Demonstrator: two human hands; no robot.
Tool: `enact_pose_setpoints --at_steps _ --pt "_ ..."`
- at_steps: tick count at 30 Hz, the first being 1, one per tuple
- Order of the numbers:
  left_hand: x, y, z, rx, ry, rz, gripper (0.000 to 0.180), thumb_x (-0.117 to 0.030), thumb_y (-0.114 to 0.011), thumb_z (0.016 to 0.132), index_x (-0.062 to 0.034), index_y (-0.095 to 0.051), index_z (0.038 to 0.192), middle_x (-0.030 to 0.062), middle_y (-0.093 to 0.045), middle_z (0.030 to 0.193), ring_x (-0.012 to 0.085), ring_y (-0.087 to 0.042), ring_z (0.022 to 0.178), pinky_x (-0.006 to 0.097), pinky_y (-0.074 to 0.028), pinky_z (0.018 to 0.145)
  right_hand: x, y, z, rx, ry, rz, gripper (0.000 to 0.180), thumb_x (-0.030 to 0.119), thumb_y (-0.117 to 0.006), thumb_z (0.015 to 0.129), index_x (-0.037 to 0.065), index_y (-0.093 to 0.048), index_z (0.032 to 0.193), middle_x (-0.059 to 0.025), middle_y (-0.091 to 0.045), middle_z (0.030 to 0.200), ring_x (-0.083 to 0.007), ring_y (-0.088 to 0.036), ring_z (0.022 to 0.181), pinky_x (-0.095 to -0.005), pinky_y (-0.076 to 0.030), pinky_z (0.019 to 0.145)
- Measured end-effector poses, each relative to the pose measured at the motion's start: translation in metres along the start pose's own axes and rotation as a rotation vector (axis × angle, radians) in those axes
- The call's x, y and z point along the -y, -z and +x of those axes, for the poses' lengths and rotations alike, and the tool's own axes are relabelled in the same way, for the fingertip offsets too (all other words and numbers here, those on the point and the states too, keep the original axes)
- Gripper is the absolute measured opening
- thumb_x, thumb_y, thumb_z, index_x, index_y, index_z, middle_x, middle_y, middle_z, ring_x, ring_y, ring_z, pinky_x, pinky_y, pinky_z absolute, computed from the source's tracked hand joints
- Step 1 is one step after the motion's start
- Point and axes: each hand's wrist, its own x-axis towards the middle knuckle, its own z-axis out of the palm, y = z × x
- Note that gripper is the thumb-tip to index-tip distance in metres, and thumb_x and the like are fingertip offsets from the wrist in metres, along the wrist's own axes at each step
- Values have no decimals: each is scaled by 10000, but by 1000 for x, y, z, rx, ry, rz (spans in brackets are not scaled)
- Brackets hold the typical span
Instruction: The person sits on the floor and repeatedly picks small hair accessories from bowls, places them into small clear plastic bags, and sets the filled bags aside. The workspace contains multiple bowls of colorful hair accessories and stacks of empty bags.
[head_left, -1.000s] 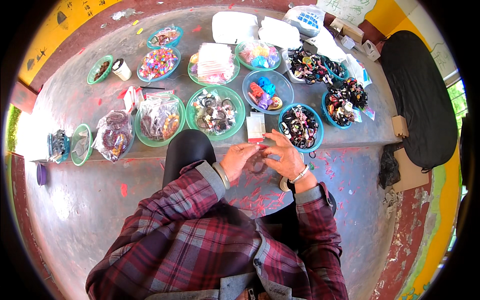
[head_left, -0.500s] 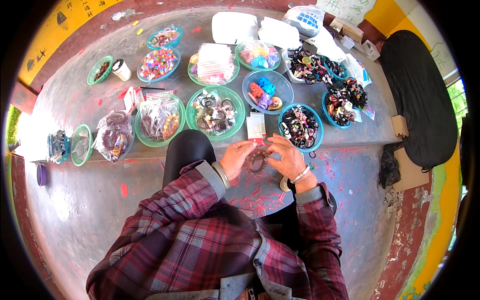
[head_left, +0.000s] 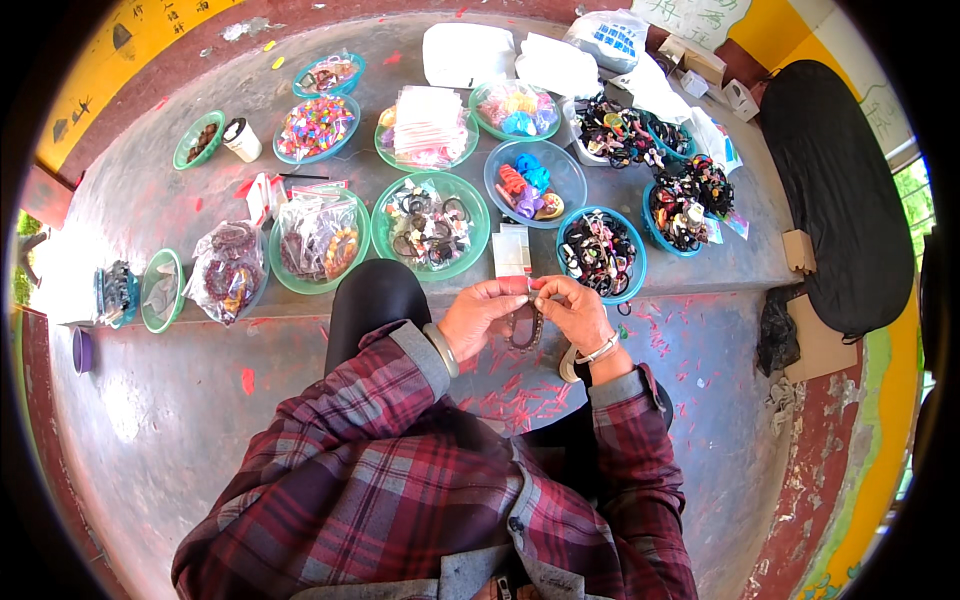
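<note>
A dark beaded bracelet (head_left: 525, 328) is pinched from both sides by the left hand (head_left: 478, 315) and right hand (head_left: 572, 312); its clasp is hidden by fingertips, its beads hard to make out.

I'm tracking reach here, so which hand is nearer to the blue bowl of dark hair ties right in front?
Right. The right hand sits just below the blue bowl, while the left hand is farther off, below and left of it.
</note>
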Motion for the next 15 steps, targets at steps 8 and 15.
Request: enact_pose_setpoints --at_steps 8,15 --pt "4 2 1 -108 7 72 151 -115 -571 838 -8 -607 939 44 -626 832 62 -563 617 170 -452 487 8 -10 -6 -85 15 -165 84 27 -626 716 0 -565 767 -25 -555 706 -60 -511 617 -207 -427 555" --pt "12 12 6 -147 -2 42 155 -100 -563 841 4 -603 949 54 -622 842 84 -572 638 186 -483 541 8 -20 -6 -206 -76 229 169 33 -662 725 23 -571 867 -18 -573 733 -62 -520 658 -210 -430 584"
